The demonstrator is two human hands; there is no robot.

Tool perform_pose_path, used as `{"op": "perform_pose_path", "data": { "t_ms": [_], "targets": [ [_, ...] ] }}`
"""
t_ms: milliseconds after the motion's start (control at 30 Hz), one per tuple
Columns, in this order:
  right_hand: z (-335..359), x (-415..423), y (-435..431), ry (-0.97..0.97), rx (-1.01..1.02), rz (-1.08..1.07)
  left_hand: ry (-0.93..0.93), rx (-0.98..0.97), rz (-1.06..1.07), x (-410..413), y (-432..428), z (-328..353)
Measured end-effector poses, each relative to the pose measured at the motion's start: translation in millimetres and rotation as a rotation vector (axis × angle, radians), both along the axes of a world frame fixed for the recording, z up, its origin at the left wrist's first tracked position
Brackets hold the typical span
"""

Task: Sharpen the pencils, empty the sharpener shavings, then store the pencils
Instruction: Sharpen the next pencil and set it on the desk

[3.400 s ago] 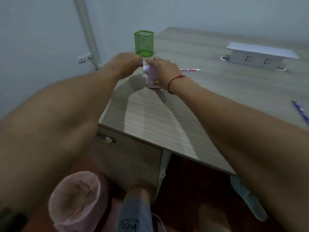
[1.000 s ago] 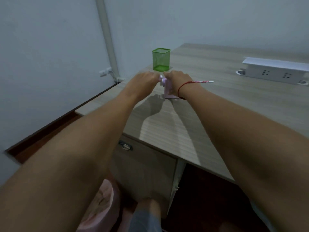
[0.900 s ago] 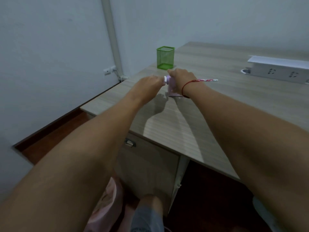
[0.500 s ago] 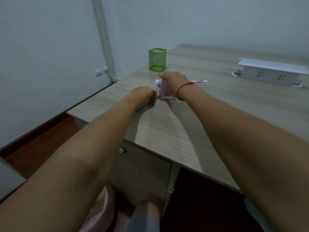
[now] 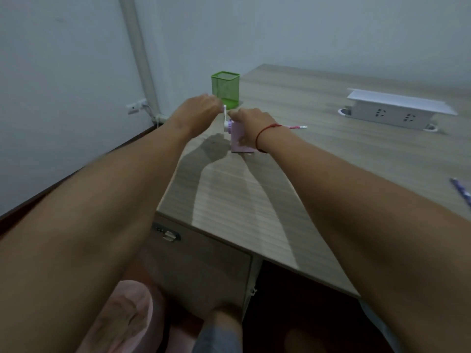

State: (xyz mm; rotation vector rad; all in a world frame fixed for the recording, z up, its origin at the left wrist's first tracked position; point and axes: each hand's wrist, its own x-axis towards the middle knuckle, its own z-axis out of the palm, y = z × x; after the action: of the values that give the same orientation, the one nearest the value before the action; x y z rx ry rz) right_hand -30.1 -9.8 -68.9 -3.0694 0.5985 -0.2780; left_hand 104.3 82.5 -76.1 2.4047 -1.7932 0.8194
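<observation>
A pink crank pencil sharpener [image 5: 239, 141] stands on the wooden desk [image 5: 318, 159]. My right hand [image 5: 251, 123] grips its body from above. My left hand [image 5: 201, 108] holds the white crank handle [image 5: 225, 118], now near the top of its turn. A pink patterned pencil [image 5: 297, 127] sticks out of the sharpener's right side. A green mesh pencil holder [image 5: 225, 89] stands just behind the hands. Another pencil, purple with white dots [image 5: 461, 195], lies at the desk's right edge of view.
A white power strip box [image 5: 397, 110] sits at the back right of the desk. A pink-lined bin [image 5: 119, 319] stands on the floor below the desk's near corner, next to a locked drawer [image 5: 198, 261]. A pipe runs up the wall on the left.
My left hand has swung the crank from low beside the sharpener up to its top. My right hand has kept its hold on the sharpener body.
</observation>
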Motion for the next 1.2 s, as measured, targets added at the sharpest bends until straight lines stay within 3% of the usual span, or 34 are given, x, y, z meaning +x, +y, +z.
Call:
{"op": "perform_pose_path", "data": {
  "t_ms": [233,567,733,1033,1200],
  "targets": [
    [0.9,0.7,5.9,-0.004,0.012,-0.048,0.101,-0.166,-0.026,-34.3,27.8,-15.2],
    [-3.6,-5.9,3.5,-0.012,-0.019,0.018,0.366,0.09,0.13,-47.7,28.9,-46.5],
    [-7.1,-3.6,-4.2,-0.028,-0.073,0.065,0.233,0.238,0.12,-13.1,4.1,-32.6],
    [-0.9,-1.4,-11.2,0.015,-0.037,0.044,0.017,0.036,0.039,4.0,-13.7,-0.1],
    [-1.3,3.6,-4.1,0.013,-0.026,0.018,0.051,-0.06,0.005,-6.1,4.8,0.2]
  ]
}}
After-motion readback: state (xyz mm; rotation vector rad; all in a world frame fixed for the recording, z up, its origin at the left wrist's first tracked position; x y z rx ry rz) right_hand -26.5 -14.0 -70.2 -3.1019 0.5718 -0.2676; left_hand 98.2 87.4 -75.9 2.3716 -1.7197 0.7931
